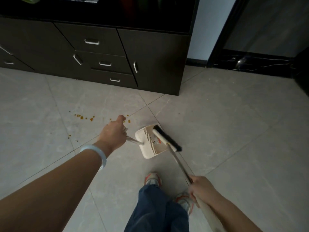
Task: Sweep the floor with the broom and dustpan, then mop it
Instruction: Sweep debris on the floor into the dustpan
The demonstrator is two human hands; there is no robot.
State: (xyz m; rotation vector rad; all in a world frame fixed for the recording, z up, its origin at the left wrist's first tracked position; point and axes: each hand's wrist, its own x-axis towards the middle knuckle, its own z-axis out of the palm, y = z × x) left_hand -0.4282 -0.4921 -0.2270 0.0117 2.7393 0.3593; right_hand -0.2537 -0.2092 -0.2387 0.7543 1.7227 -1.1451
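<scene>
My left hand [115,131] grips the metal handle of a cream dustpan [147,150] that sits on the grey tiled floor [225,131] in the middle of the view. My right hand [200,188] holds the long handle of the broom [167,138] low at the right. The broom's black bristled head lies across the open mouth of the dustpan. Small orange crumbs [83,117] are scattered on the tiles to the left of the dustpan, beyond my left hand. A few darker specks [71,138] lie nearer, further left.
A dark cabinet [150,64] with drawers and metal handles stands along the far side. To the right are a white wall strip and a dark door frame [217,47] with black skirting. My legs in blue trousers and trainers [153,180] are at the bottom centre.
</scene>
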